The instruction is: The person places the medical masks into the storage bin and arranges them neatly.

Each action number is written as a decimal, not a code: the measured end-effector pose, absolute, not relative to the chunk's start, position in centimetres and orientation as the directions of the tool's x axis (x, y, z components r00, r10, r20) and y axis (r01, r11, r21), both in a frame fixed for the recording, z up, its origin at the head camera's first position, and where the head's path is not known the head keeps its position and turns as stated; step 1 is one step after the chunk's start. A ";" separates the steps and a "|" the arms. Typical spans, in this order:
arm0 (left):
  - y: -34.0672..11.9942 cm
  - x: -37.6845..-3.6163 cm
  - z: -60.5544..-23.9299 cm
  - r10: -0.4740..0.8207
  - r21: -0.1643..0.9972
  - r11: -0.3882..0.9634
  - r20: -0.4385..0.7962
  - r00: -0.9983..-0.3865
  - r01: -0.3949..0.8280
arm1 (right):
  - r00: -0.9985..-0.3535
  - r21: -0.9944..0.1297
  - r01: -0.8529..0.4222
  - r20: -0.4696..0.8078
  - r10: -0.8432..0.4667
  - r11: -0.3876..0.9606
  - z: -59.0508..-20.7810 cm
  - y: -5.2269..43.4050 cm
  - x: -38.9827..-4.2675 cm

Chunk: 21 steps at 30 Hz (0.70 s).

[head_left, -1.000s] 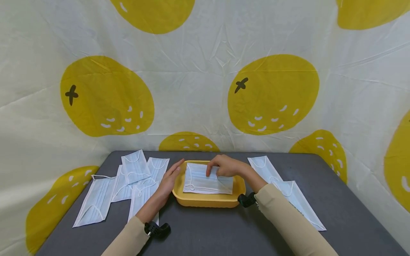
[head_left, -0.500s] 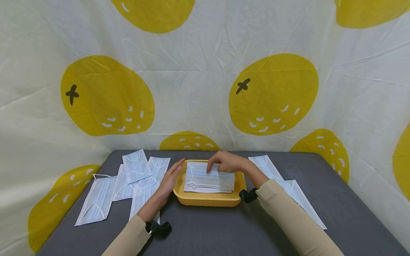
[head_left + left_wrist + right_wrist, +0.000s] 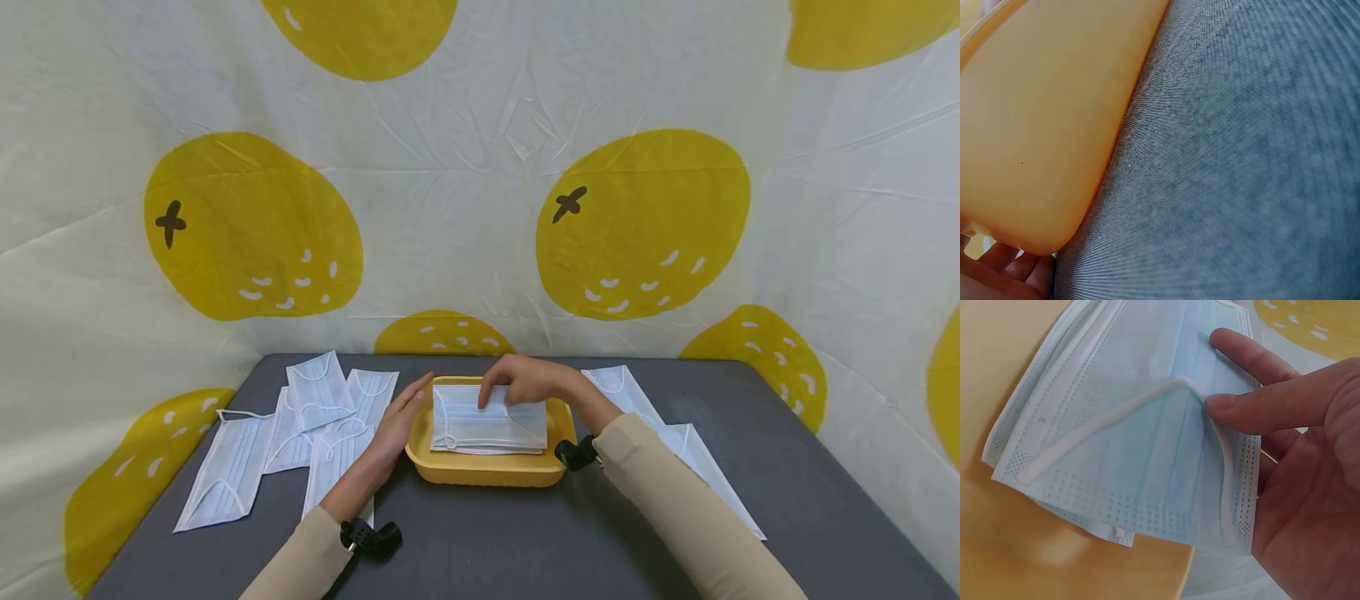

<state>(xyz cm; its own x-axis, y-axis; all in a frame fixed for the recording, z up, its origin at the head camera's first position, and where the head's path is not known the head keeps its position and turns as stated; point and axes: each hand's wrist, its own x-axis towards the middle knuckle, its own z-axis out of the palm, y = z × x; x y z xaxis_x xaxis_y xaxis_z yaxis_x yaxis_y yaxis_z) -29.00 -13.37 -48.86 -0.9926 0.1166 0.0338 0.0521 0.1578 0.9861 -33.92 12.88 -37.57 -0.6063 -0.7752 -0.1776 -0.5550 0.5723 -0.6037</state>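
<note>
Several stacked masks (image 3: 487, 427) in tray (image 3: 487, 471) — right hand (image 3: 525, 385) fingers (image 3: 1260, 406) pinching far edge.

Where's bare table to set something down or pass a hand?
Free: the near strip of the grey table in front of the yellow plastic tray, and the far right corner. Crowded: the overlapping blue masks on the left, two blue masks on the right, both hands at the tray.
</note>
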 end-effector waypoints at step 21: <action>-13.4 -29.0 -48.7 0.117 0.989 0.142 0.026 -0.993 0.042 | -0.647 -0.515 -0.547 -0.239 -0.724 0.660 -38.3 12.1 -34.6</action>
